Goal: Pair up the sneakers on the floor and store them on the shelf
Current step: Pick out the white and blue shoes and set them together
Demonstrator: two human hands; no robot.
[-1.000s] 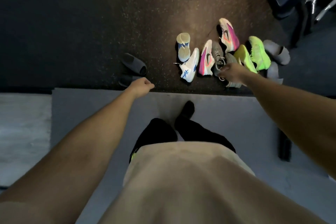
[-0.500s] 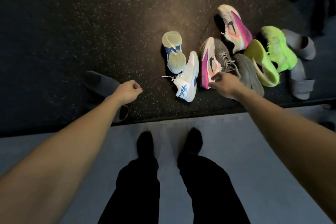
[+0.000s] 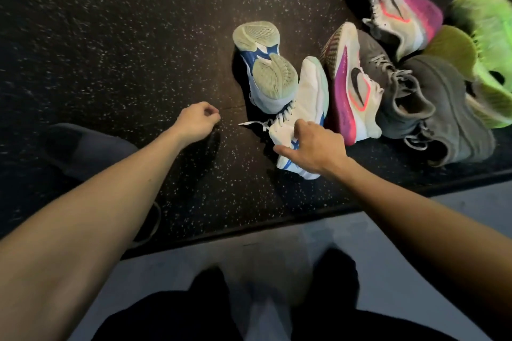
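Several sneakers lie in a heap on the dark speckled floor. A white and blue sneaker (image 3: 311, 88) lies upright, and my right hand (image 3: 313, 147) grips its heel collar with curled fingers. Its mate (image 3: 263, 63) lies sole up just to the left, touching it. Right of them are a pink and white sneaker (image 3: 352, 86), its partner (image 3: 399, 0) farther back, two grey sneakers (image 3: 443, 108) and two neon green ones (image 3: 487, 36). My left hand (image 3: 198, 122) hovers curled over bare floor left of the white pair, holding nothing.
A dark slipper (image 3: 86, 147) lies on the floor at the left, under my left forearm. The pale grey mat (image 3: 277, 246) I stand on meets the dark floor along an edge in front of my feet. No shelf is in view.
The camera has dropped closer to the shoes. My right hand moved left from the grey and pink sneakers onto the white sneaker's heel. My left hand stayed curled and came nearer the white pair.
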